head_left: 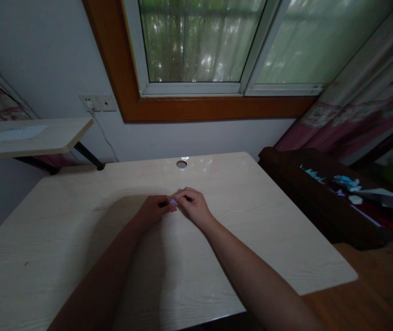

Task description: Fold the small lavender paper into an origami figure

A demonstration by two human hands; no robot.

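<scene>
A small pale purple piece (173,202), perhaps folded paper, sits between my two hands over the middle of the desk. My left hand (153,210) pinches it from the left with thumb and forefinger. From the right, my right hand (192,204) has its fingertips closed on the same piece. Most of the piece is hidden by my fingers, so its full shape does not show. Both hands rest on or just above the light wood-grain desktop (196,276).
A round cable hole (182,164) lies near the desk's back edge. A raised shelf (34,135) on black legs stands at the left. Behind are a wall socket (97,103) with a white cable and a window. A dark wooden chest (307,197) bearing loose items is at the right.
</scene>
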